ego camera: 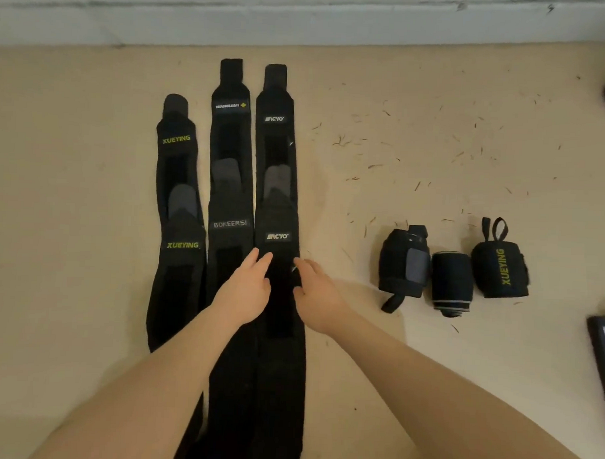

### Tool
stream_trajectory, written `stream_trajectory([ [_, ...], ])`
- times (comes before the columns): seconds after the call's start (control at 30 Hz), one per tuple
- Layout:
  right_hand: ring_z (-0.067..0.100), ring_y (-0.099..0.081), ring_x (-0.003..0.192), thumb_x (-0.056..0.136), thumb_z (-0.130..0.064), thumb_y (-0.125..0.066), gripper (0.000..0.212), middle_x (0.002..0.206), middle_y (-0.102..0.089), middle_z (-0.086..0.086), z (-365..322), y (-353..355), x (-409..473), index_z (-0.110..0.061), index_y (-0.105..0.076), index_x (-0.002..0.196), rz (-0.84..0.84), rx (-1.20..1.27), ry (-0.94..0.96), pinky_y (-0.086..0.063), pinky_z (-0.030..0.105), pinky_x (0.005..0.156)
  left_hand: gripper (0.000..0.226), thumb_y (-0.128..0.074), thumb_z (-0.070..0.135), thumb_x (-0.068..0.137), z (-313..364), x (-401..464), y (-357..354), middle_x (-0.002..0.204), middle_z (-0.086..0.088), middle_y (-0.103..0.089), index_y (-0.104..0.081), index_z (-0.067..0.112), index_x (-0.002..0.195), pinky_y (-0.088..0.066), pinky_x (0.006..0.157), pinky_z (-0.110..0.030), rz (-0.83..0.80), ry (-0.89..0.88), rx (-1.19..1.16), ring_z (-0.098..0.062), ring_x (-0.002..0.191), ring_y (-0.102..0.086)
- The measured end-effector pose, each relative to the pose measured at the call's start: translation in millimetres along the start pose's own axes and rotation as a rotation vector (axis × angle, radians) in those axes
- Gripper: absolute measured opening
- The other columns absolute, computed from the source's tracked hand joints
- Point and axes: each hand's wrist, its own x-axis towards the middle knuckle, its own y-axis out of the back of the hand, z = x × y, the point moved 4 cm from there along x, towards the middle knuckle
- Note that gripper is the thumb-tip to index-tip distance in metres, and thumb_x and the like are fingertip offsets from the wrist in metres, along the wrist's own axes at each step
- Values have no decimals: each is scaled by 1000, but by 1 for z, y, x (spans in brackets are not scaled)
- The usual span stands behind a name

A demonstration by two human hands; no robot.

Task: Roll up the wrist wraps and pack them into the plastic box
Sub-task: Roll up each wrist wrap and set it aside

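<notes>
Floor (71, 221) scene, head view. Six flat wrist wraps lie in three overlapped pairs running 6 to 12 o'clock: XUEYING pair (178, 197) at 9 o'clock of centre, BOKEERSI pair (231, 178) in the middle, ACYO pair (278, 194) just right of it. Three rolled wraps sit at 3–4 o'clock: grey-patch roll (401, 267), plain roll (451, 282), XUEYING roll (500, 272), the first two touching, the third just beside.

Left hand (246, 289) rests fingers-straight on the near ACYO wrap, just below its label. Grip released, nothing pinched. Right hand (317, 298) is at the wrap's right edge, fingers loosely bent, touching the edge; can't confirm a pinch, so I read it as released too.

Plastic box: not identifiable. A dark-framed object (601, 360) is cut off at the 4 o'clock edge, can't tell what it is.

Handling, my read: wraps are light, soft, elastic fabric, floppy, no break risk. The hook-and-loop patches will snag neighbouring wraps. Best to take the end opposite the fastening tab, both edges pinched, and roll tight toward the tab so it closes the roll. A loose roll will likely spring open.

Three rolled, six flat, none packed.
</notes>
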Motion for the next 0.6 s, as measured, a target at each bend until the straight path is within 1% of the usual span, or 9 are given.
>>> stream_trajectory([
  [0.1,24,-39,133,99,-10,-41,53,146,-35,6,-4,-5,28,-16,-22,148,114,216,-152,-34,34,107,61,-40,16,100,-5,10,-3,159,-6,-4,-8,19,152,-40,100,-28,7,-44,105,-22,134,-36],
  [0.2,27,-39,132,99,-12,-42,56,148,-36,7,0,-9,44,-18,-18,149,196,448,-320,-36,40,108,62,-41,13,99,-9,17,2,158,-6,-12,-9,19,152,-37,107,-34,-13,-44,116,-24,139,-29],
  [0.27,26,-47,125,98,-14,-47,52,139,-46,9,7,-8,46,-15,-26,146,231,613,-385,-41,38,100,61,-41,12,99,-9,19,4,157,-6,-19,-10,19,152,-37,109,-36,-40,-54,89,-24,138,-31],
  [0.33,21,-55,108,96,-14,-51,39,123,-58,6,11,-4,42,-11,-43,135,217,724,-381,-46,30,85,62,-39,18,100,-2,16,4,146,-8,-39,-6,21,152,-45,99,-36,-47,-89,91,-22,124,-48],
  [0.37,17,-57,98,96,-14,-51,32,111,-62,3,14,-1,39,-11,-50,128,192,727,-354,-46,26,78,63,-38,24,101,4,12,2,129,-8,-53,-1,22,151,-51,87,-33,-43,-97,68,-19,106,-58],
  [0.43,11,-57,90,96,-14,-50,29,103,-63,-2,21,9,33,-18,-53,125,177,665,-294,-47,25,73,65,-33,36,102,19,5,-4,95,-3,-61,10,27,150,-53,68,-30,-78,-81,-72,-15,76,-61],
  [0.5,13,-58,94,96,-12,-48,38,112,-63,0,30,24,25,-24,-48,132,232,508,-236,-51,30,81,63,-28,40,102,38,4,-14,116,-3,-59,12,32,149,-50,79,-28,-149,-78,-290,-14,89,-61],
  [0.57,15,-60,93,96,-14,-47,46,114,-63,2,35,43,15,-25,-40,140,326,235,-161,-51,31,82,59,-26,41,102,64,8,-27,150,-2,-35,7,33,150,-35,100,-27,-215,-105,-567,-16,126,-45],
  [0.6,17,-61,93,96,-15,-47,49,113,-64,3,36,50,9,-25,-35,143,356,93,-124,-52,32,80,56,-25,41,102,79,9,-31,156,0,-23,2,32,151,-27,108,-28,-238,-107,-720,-17,137,-31],
])
